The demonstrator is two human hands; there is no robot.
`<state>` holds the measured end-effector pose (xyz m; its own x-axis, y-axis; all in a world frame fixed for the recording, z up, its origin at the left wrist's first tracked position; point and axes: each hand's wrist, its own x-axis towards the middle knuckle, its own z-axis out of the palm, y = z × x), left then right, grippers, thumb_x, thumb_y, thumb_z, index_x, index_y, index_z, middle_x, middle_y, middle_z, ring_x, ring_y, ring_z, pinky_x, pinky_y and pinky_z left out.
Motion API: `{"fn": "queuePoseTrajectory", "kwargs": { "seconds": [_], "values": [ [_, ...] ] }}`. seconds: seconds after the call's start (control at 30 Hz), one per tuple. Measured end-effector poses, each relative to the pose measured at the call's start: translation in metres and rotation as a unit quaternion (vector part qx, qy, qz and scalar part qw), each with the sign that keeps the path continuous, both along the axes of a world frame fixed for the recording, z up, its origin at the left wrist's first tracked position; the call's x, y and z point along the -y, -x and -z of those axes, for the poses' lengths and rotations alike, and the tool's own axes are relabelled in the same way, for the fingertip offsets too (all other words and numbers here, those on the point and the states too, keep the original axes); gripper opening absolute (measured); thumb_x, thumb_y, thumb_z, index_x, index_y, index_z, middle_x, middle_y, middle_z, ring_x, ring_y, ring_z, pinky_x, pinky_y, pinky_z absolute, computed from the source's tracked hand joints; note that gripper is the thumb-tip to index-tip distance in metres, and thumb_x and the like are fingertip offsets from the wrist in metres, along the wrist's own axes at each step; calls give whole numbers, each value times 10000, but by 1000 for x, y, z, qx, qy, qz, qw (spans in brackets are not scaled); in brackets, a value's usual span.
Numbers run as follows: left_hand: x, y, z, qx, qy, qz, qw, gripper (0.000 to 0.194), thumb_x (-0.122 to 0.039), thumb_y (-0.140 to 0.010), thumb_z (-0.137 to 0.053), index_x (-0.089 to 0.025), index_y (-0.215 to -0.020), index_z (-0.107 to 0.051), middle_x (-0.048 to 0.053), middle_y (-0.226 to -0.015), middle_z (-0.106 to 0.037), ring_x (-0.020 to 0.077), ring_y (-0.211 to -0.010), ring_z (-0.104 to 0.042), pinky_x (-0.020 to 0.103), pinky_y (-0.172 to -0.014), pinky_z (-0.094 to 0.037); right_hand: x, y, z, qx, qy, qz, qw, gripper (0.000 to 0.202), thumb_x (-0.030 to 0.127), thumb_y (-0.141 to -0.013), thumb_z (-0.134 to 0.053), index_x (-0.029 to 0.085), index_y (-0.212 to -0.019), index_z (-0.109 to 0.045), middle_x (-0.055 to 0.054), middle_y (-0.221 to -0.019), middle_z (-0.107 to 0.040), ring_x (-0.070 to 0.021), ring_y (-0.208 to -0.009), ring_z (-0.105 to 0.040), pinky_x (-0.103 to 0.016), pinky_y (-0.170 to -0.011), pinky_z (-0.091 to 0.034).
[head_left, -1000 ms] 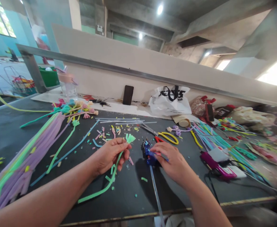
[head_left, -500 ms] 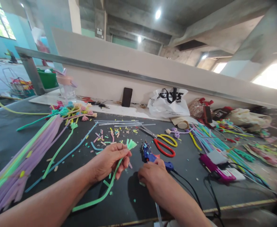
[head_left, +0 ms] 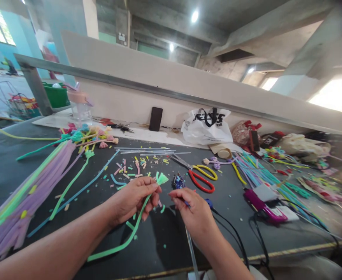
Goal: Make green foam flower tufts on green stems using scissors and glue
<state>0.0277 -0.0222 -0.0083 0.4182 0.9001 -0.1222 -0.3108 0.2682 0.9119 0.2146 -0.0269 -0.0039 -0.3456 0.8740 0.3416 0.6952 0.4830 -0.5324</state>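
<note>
Pinched in my left hand [head_left: 141,194] is a green fuzzy stem [head_left: 130,239]; its frayed tufted top [head_left: 161,178] sticks up past the fingertips and its tail curves down to the lower left. My right hand [head_left: 192,206] is just to the right, thumb and fingertips drawn together; whether anything small is between them cannot be made out. It hovers over the blue glue gun [head_left: 179,182], hiding most of its body. A clear glue stick [head_left: 192,254] runs down from beneath that hand. Scissors [head_left: 202,179] with red and yellow handles lie beyond.
Cut stem pieces [head_left: 137,165] are scattered ahead. Purple and green stems [head_left: 48,175] lie at left, blue and purple ones [head_left: 255,171] at right. A magenta tool [head_left: 262,208] with a black cord is at right. A phone [head_left: 156,119] and a white bag [head_left: 207,128] stand behind.
My right hand has lifted slightly from the table and turned, its fingertips now pointing toward my left hand. A small green piece now shows on the table between the hands. My left hand is nearly unmoved.
</note>
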Motion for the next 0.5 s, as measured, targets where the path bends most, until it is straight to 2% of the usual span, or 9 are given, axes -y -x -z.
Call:
{"fn": "queuePoseTrajectory", "kwargs": {
  "seconds": [0.1, 0.2, 0.3, 0.4, 0.5],
  "values": [
    [0, 1, 1, 2, 4, -1, 1000, 169, -314, -821, -523, -152, -779, -543, -14, -559, -557, 60, -365, -434, 148, -286, -381, 0, 2, 3, 98, -38, -2, 994, 167, 123, -806, -526, 227, -774, -653, -6, -765, -689, -166, -766, -605, -338, -789, -284],
    [-1, 2, 3, 11, 4, 7, 1000, 170, -315, -818, -527, -153, -773, -545, -12, -559, -560, 60, -365, -432, 149, -286, -387, 2, 9, 8, 175, -9, -25, 984, 180, 86, -766, -558, 232, -809, -654, -11, -809, -681, -174, -822, -597, -342, -778, -230],
    [-2, 1, 4, 16, -1, 16, 1000, 173, -322, -815, -529, -153, -780, -549, -9, -560, -561, 63, -367, -433, 152, -284, -392, 4, 16, 13, 218, 25, -34, 975, 177, 53, -717, -551, 207, -743, -632, -14, -795, -653, -179, -811, -578, -343, -752, -222],
    [-2, 1, 3, 17, 2, 27, 999, 175, -328, -802, -545, -155, -775, -543, -11, -556, -558, 61, -360, -427, 152, -285, -395, 6, 17, 14, 219, 23, -39, 975, 182, 16, -708, -500, 180, -702, -581, -20, -758, -622, -168, -734, -552, -345, -733, -243],
    [-1, 0, 2, 11, 5, 33, 999, 183, -337, -783, -566, -156, -775, -541, -13, -557, -558, 58, -353, -424, 150, -281, -390, 9, 13, 10, 138, 55, -57, 987, 164, 47, -783, -437, 181, -742, -523, -10, -696, -589, -150, -659, -518, -310, -685, -304]
  ]
}}
